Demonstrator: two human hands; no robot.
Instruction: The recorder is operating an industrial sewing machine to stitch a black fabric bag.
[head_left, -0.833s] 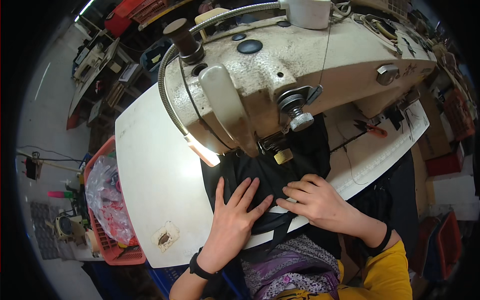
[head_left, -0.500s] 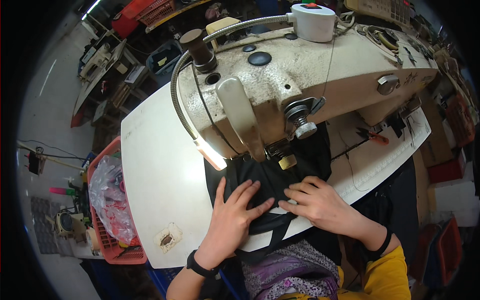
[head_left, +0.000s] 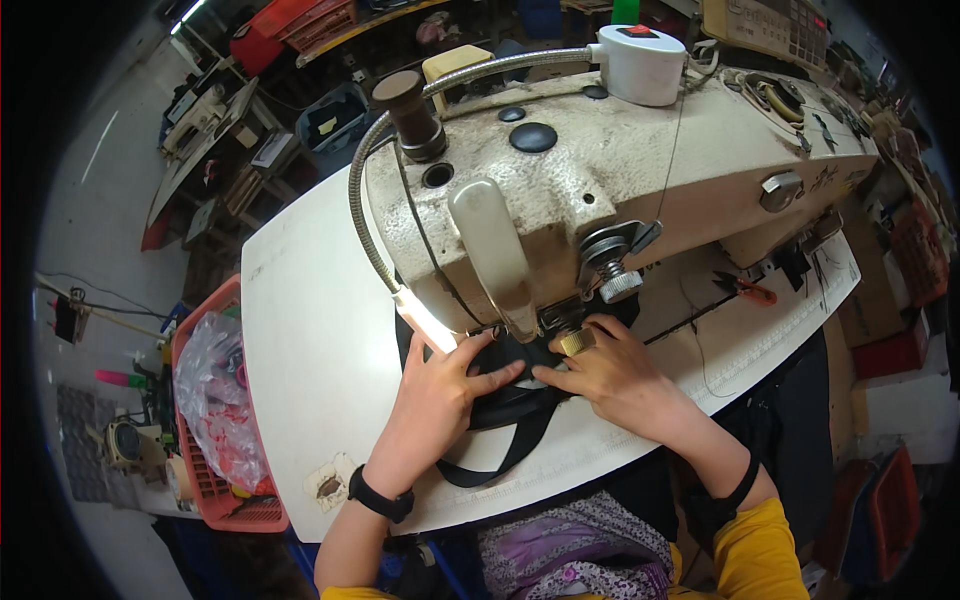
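A black fabric piece point(head_left: 510, 408) lies on the white table of a sewing machine point(head_left: 530, 215), partly under the machine head. My left hand point(head_left: 440, 388) presses on its left side with fingers spread, the fingertips close below the lit lamp point(head_left: 425, 318). Flat on the right side rests my right hand point(head_left: 610, 378), its fingers stretched beside the brass-coloured knob point(head_left: 577, 342). The two thumbs point toward each other across the cloth. From the fabric a black strap point(head_left: 528, 437) loops toward the near table edge. The machine head hides the needle area and some fingertips.
Orange-handled thread snips point(head_left: 750, 290) lie on the table point(head_left: 320, 260) at the right, near a loose dark thread. At the left stands a red basket point(head_left: 235, 512) with a clear plastic bag point(head_left: 215, 385). The table has a worn hole point(head_left: 328, 487) at its near left.
Both hands have moved away from me, carrying the black fabric farther under the machine head. The strap has slid up from the near edge and now curves over the table.
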